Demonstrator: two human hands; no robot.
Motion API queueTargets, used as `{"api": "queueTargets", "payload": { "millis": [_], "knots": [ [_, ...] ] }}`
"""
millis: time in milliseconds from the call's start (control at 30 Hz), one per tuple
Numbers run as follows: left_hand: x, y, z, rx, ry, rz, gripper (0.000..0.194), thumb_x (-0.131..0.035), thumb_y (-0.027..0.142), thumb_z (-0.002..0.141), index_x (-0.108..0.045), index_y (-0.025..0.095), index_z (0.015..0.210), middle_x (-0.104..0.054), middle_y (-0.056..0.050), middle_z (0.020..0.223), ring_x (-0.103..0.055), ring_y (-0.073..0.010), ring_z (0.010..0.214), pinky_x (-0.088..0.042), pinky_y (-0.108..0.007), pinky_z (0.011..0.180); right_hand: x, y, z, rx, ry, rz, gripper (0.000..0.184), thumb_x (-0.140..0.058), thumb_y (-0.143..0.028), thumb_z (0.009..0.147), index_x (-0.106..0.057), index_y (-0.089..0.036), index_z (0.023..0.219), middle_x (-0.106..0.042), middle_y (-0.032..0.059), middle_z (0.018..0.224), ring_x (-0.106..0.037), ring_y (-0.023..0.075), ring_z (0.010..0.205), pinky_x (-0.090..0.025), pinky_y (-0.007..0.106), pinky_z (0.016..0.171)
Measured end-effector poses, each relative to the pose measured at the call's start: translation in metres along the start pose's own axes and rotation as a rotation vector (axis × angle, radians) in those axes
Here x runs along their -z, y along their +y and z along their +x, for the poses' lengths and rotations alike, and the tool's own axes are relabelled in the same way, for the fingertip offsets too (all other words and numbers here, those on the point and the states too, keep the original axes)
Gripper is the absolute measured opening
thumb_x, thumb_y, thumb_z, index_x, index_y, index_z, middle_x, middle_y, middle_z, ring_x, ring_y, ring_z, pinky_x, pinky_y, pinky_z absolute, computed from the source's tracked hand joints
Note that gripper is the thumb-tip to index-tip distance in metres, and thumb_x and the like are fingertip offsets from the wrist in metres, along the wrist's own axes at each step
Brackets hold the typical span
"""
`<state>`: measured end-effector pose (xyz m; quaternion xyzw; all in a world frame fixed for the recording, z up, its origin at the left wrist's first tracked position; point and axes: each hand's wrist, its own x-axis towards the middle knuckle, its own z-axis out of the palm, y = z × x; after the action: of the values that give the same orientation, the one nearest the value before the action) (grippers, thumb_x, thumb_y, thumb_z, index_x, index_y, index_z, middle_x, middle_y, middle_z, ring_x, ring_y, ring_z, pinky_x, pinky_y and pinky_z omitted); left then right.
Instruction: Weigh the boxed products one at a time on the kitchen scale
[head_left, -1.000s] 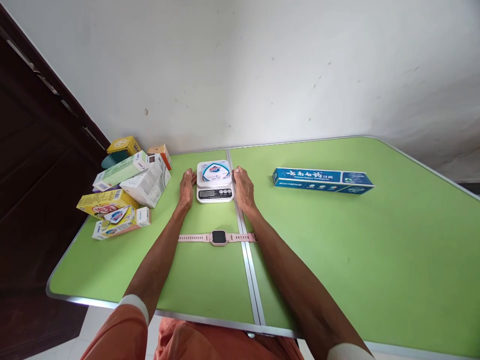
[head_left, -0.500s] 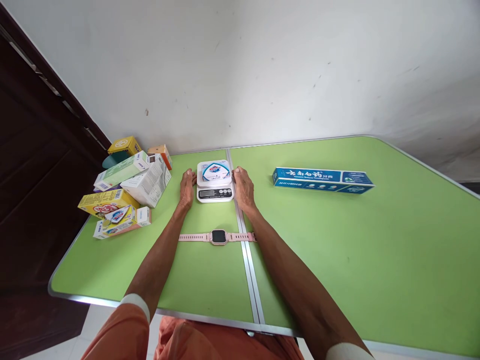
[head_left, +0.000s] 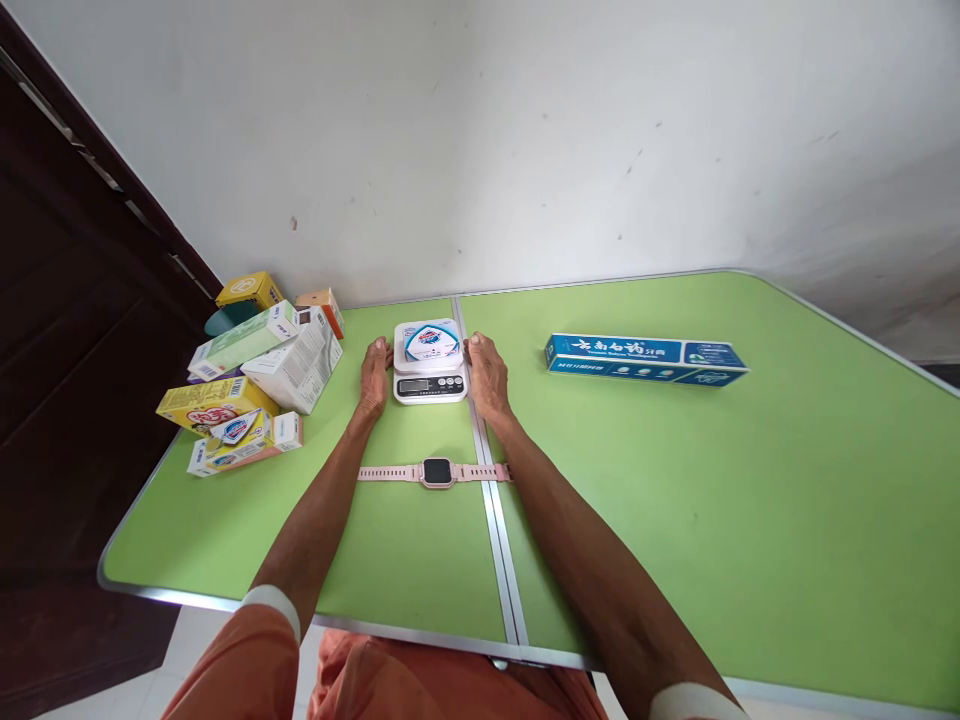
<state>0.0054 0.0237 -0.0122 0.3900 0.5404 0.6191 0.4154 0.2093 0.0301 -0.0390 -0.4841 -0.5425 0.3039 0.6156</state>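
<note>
A white digital kitchen scale (head_left: 431, 389) stands on the green table, with a dark display and round buttons along its front. On its platform lies a white-and-blue boxed bar of soap (head_left: 432, 342). My left hand (head_left: 373, 378) rests on its edge close along the scale's left side, fingers loosely curved toward it. Along the right side is my right hand (head_left: 488, 376), thumb uppermost, its fingertips near or touching the casing; I cannot tell which. Neither hand is on the soap box. Between my forearms a pink smartwatch (head_left: 437, 472) lies stretched out, its right strap end by my right forearm.
A long blue toothpaste box (head_left: 646, 361) lies on the right part of the table (head_left: 750, 520). At the left is a pile of boxes, including a white box (head_left: 296, 365), a green-and-white box (head_left: 244, 342) and a yellow box (head_left: 214, 402). A wall rises behind.
</note>
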Motion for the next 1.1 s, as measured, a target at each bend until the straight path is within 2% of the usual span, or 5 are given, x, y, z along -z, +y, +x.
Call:
{"api": "queueTargets", "payload": {
  "millis": [167, 433, 667, 1100],
  "knots": [
    [-0.0001, -0.0043, 0.0017, -0.03, 0.002, 0.022, 0.087, -0.056, 0.087, 0.101, -0.071, 0.013, 0.145, -0.068, -0.026, 0.161, -0.062, -0.0398, 0.158, -0.051, -0.053, 0.132, 0.0013, 0.0002, 0.0007, -0.011, -0.01, -0.024, 0.074, -0.036, -0.093, 0.104, -0.07, -0.028, 0.109, -0.079, 0.0122, 0.117, -0.068, 0.0312, 0.109, -0.054, 0.05, 0.111],
    [0.0007, -0.0082, 0.0037, -0.063, -0.004, 0.05, 0.087, -0.053, 0.09, 0.099, -0.074, 0.013, 0.135, -0.072, -0.025, 0.156, -0.067, -0.039, 0.153, -0.053, -0.052, 0.129, -0.0004, 0.001, 0.0017, -0.043, -0.006, -0.046, 0.083, -0.032, -0.097, 0.1, -0.072, -0.025, 0.113, -0.08, 0.0165, 0.126, -0.072, 0.034, 0.115, -0.054, 0.054, 0.113],
    [0.0015, -0.0081, 0.0033, -0.08, -0.021, 0.036, 0.078, -0.054, 0.085, 0.102, -0.076, 0.015, 0.127, -0.078, -0.021, 0.147, -0.072, -0.0362, 0.145, -0.053, -0.051, 0.128, -0.0001, 0.0043, 0.0022, -0.055, -0.008, -0.007, 0.077, -0.037, -0.094, 0.101, -0.073, -0.026, 0.111, -0.081, 0.0155, 0.123, -0.072, 0.0333, 0.114, -0.055, 0.054, 0.115],
    [0.0024, -0.0107, 0.0058, -0.089, -0.024, 0.035, 0.082, -0.054, 0.09, 0.098, -0.076, 0.016, 0.126, -0.078, -0.022, 0.147, -0.072, -0.0386, 0.145, -0.053, -0.053, 0.128, 0.0004, 0.0023, 0.0021, -0.07, -0.028, -0.019, 0.081, -0.035, -0.094, 0.101, -0.074, -0.026, 0.119, -0.08, 0.0179, 0.131, -0.072, 0.0359, 0.124, -0.053, 0.056, 0.119]
  ]
}}
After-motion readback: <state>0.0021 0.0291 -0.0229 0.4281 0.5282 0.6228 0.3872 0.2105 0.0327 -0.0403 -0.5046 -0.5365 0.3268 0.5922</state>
